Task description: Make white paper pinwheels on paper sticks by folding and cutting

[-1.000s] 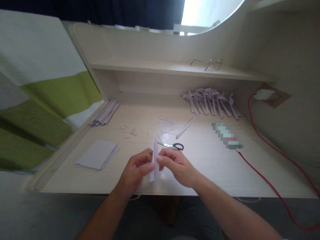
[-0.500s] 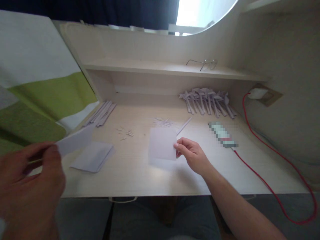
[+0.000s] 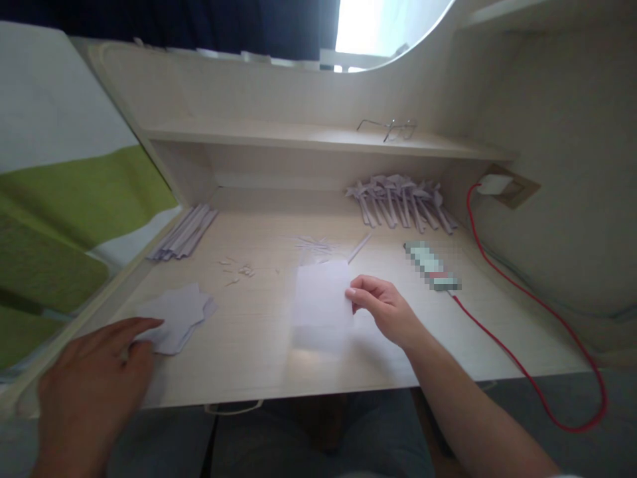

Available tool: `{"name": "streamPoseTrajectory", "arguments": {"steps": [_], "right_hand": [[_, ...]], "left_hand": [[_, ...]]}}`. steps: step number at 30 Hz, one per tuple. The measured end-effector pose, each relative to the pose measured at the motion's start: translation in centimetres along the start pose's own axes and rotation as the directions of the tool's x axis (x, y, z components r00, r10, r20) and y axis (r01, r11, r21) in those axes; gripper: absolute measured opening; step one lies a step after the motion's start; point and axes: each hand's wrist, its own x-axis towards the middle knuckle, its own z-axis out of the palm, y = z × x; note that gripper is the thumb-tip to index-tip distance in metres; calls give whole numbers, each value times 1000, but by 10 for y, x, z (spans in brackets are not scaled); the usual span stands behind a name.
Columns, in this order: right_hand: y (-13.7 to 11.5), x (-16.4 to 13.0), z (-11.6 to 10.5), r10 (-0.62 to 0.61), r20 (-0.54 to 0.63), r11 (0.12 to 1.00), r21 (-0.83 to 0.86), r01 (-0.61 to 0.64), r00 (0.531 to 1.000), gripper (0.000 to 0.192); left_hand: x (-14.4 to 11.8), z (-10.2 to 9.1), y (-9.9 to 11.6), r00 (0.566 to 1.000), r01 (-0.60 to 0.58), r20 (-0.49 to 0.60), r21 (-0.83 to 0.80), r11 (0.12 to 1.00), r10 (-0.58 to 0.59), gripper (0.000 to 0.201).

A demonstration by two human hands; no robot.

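While pinching the right edge of a white paper sheet (image 3: 321, 302) between thumb and forefinger, right hand (image 3: 385, 309) at centre frame, fingers curled shut on the paper, sheet lying flat on the desk (image 3: 259, 358). Left hand (image 3: 92, 388) at lower left, palm down, fingers spread loosely, fingertips touching the near edge of a small paper stack (image 3: 174, 315), gripping nothing. Upper left of the desktop: bundle of folded strips (image 3: 186, 229). Centre, beyond the sheet: thin paper trimmings (image 3: 311, 244). Upper right: pile of folded paper pieces (image 3: 401, 199). Above that, on the shelf: eyeglasses (image 3: 388, 128). Right side: red cable (image 3: 517, 362) looping off the desk edge.
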Motion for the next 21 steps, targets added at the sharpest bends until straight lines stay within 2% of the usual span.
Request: {"name": "streamPoseTrajectory", "arguments": {"steps": [1, 2, 3, 4, 6, 7, 11, 14, 16, 18, 19, 21], "right_hand": [[-3, -2, 1, -17, 37, 1000, -20, 17, 999, 29], [-5, -4, 1, -27, 73, 999, -36, 29, 997, 29], [-8, -6, 2, -30, 107, 998, -48, 35, 994, 29], [-9, -7, 3, -30, 137, 998, -58, 38, 990, 28], [-11, -9, 3, -31, 170, 995, -88, 47, 985, 28], [-11, -9, 2, -34, 174, 992, -110, 54, 984, 29], [-7, -8, -7, -32, 153, 979, -192, 62, 988, 31], [-3, -9, -19, -38, 92, 985, -167, 53, 995, 26], [-1, -11, -25, -126, 1, 975, -184, 124, 992, 19], [-2, -13, -29, -319, -29, 885, -368, 287, 947, 29], [-3, -14, -29, -426, 14, 779, -502, 375, 905, 37], [-5, -14, -26, -565, 164, 493, -719, 491, 808, 44]], "left_hand": [[0, 6, 15, 997, 63, -42, 119, 991, -59, 16], [0, 15, 31, 992, 125, -20, 115, 985, -124, 23], [0, 25, 47, 980, 176, 83, 36, 984, -178, 28], [0, 38, 63, 954, 214, 234, -97, 972, -187, 32], [2, 65, 89, 881, 281, 462, -340, 898, -101, 37], [2, 78, 98, 863, 295, 501, -406, 865, -60, 35], [4, 116, 119, 860, 326, 510, -537, 778, -8, 27], [3, 130, 123, 859, 362, 510, -557, 747, -36, 25], [4, 138, 125, 867, 374, 495, -563, 737, -61, 26], [7, 146, 128, 877, 387, 471, -577, 720, -94, 27], [10, 149, 130, 878, 401, 465, -586, 704, -114, 27], [14, 156, 136, 868, 445, 474, -606, 659, -150, 29]]}}
